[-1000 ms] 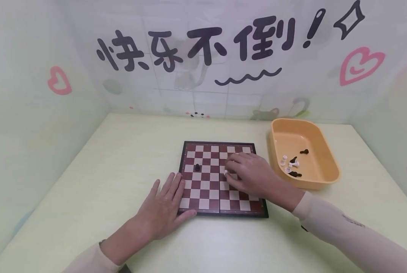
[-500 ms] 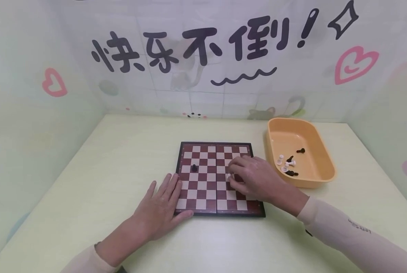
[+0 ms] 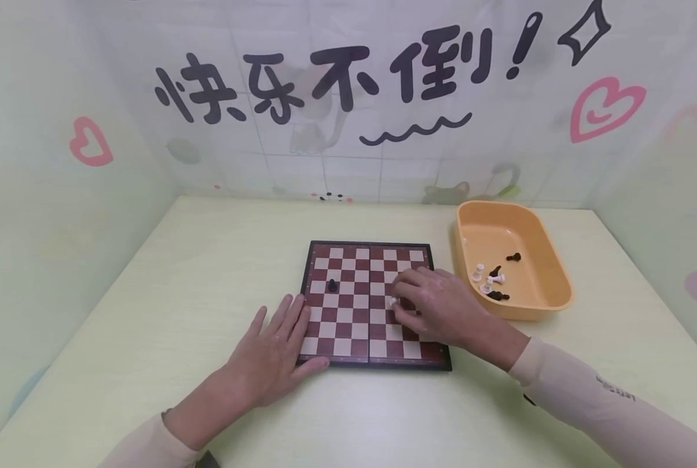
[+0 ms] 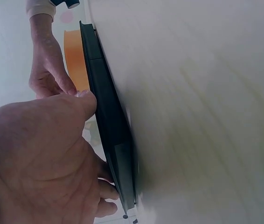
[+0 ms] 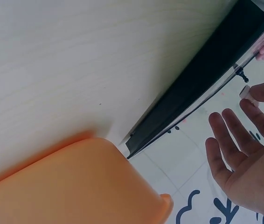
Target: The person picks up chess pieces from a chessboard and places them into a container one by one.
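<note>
A chessboard (image 3: 353, 318) with red-brown and cream squares in a black frame lies on the table. My right hand (image 3: 436, 304) is over its right half, thumb and index finger pinching a small white chess piece (image 5: 247, 94); in the right wrist view the piece is held apart from the board, its flat base towards it. The other fingers (image 5: 234, 135) are spread and slightly bent. My left hand (image 3: 272, 348) rests against the board's left edge and near corner with straight fingers. A black chess piece (image 3: 332, 285) stands upright on the left half.
Right of the board is an orange tray (image 3: 549, 260); several white pieces (image 3: 478, 273) and black pieces (image 3: 514, 257) lie or stand in it. A printed wall sheet (image 3: 237, 156) closes off the table's back.
My right hand has carried the white piece slightly right and nearer to me over the board. The left hand stays at the board's edge. The head view has shifted a little.
</note>
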Motion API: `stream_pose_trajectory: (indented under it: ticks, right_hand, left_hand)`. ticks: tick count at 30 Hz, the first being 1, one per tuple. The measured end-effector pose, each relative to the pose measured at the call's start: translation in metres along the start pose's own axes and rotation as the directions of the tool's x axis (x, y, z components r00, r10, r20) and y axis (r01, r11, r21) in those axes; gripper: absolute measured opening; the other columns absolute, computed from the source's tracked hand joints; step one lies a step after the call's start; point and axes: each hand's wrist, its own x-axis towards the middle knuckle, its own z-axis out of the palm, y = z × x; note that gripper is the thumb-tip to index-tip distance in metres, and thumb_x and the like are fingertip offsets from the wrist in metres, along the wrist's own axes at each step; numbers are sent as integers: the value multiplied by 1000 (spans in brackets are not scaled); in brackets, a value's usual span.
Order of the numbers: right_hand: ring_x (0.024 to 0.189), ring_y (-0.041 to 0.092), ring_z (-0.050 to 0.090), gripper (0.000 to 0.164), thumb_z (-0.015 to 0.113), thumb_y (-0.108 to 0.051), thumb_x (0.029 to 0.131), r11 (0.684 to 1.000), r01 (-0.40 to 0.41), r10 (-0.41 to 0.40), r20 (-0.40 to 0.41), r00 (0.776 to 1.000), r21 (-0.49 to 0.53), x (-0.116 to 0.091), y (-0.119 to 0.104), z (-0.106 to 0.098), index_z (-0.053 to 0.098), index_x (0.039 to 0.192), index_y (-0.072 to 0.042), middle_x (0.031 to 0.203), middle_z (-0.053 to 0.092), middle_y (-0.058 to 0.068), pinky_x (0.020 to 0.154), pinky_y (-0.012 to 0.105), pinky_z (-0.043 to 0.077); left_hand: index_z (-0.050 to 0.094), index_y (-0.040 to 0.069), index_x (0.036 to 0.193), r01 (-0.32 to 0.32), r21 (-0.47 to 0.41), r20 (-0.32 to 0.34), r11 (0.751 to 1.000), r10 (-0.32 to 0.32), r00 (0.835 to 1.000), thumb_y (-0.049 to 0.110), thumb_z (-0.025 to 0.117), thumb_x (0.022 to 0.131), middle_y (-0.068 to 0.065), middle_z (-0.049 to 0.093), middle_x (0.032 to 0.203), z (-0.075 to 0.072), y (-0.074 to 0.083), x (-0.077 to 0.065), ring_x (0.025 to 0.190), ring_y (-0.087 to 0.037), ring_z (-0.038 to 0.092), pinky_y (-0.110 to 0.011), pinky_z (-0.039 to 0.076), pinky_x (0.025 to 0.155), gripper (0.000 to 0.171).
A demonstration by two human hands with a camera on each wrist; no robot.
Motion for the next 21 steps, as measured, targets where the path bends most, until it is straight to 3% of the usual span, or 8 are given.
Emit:
stream_pose_trajectory:
  ticks: [7, 17, 21]
  right_hand:
    - [93, 19, 66, 10, 72, -21, 89, 1000, -11, 11, 7, 1000, -5, -2, 3, -1, 76, 93, -13, 103, 71, 2, 79, 37, 57]
    - [94, 21, 64, 13, 72, -21, 90, 1000, -27, 27, 6, 1000, 9, -7, 6, -4, 78, 96, -12, 104, 71, 4, 78, 37, 57]
    - [105, 26, 64, 10, 70, -21, 91, 1000, -18, 19, -8, 1000, 19, -12, 9, -4, 76, 92, -13, 111, 71, 6, 84, 41, 56]
  left_hand:
    - [32, -5, 156, 3, -55, 7, 998, -3, 1000, 68, 28, 103, -24, 18, 165, -1, 1, 0, 152, -38, 14, -60, 19, 117, 91]
    - [32, -6, 156, 0, -64, 3, 998, 1, 1000, 68, 29, 103, -25, 18, 165, 0, 1, -1, 152, -39, 15, -61, 20, 117, 91]
    - [32, -6, 156, 2, -86, 2, 996, -2, 1000, 67, 29, 103, -25, 17, 164, -1, 1, -2, 152, -40, 14, -61, 19, 117, 90]
